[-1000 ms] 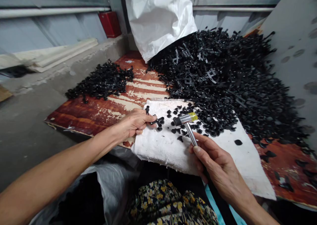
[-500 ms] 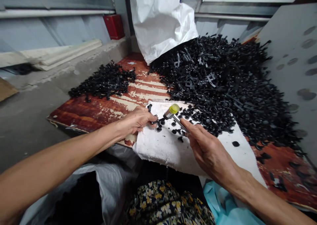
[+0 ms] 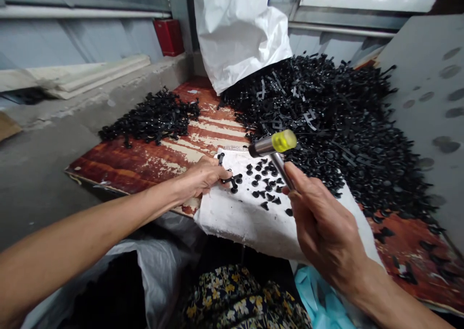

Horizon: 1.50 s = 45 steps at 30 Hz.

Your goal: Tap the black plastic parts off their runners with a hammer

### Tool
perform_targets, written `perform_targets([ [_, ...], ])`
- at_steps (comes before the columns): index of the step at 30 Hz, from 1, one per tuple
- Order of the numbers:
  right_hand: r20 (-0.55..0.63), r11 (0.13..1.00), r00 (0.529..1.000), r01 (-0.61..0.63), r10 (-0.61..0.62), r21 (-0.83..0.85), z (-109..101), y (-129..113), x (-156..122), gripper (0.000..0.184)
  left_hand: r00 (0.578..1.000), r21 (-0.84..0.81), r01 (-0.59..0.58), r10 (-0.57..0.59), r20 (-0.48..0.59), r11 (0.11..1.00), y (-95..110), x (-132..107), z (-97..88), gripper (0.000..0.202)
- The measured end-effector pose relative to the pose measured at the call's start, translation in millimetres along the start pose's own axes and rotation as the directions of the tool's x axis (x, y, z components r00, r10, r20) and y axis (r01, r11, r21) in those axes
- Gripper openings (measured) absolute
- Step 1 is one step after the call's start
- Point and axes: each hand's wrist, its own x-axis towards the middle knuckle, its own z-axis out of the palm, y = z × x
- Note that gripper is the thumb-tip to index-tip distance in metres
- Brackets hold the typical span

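Note:
My left hand [image 3: 201,177] pinches a small black plastic sprue piece [image 3: 232,179] flat against a white cloth pad [image 3: 235,213]. My right hand [image 3: 319,222] grips the metal handle of a small hammer [image 3: 272,145] with a yellow face, raised above the pad. Several loose black plastic bits [image 3: 266,186] lie scattered on the cloth between my hands.
A large heap of black plastic parts [image 3: 337,121] fills the right of a worn red board [image 3: 152,160]. A smaller heap [image 3: 150,119] lies at the left. A white sack [image 3: 235,29] stands behind. A grey panel [image 3: 427,97] leans at right. A bag opening [image 3: 119,290] sits below.
The hammer came down onto the piece held by my left hand, then lifted back up and to the right. My left hand stayed on the black piece.

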Motion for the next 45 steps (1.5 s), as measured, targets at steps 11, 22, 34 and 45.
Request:
perform_targets([
  [11,0.068,0.997,0.998,-0.005,0.011,-0.083,0.8,3.1,-0.7,0.068,1.0,0.019,-0.01,0.01,-0.011,1.0,6.9,-6.7,3.0,0.012],
  [22,0.22,0.986,0.974,0.09,-0.058,-0.142,4.0,8.6,1.3,0.064,1.0,0.062,0.01,-0.011,0.017,0.998,0.8,-0.4,1.2,0.011],
  [34,0.1,0.998,0.993,-0.052,0.056,-0.036,8.1,13.0,-8.1,0.066,0.999,0.095,-0.047,0.044,0.032,0.994,-5.3,-1.4,3.0,0.014],
  [45,0.028,0.459,0.644,-0.575,0.765,0.677,-26.8,13.6,-37.0,0.042,0.768,0.467,-0.001,0.3,-0.566,0.884,68.5,21.9,-106.4,0.024],
])
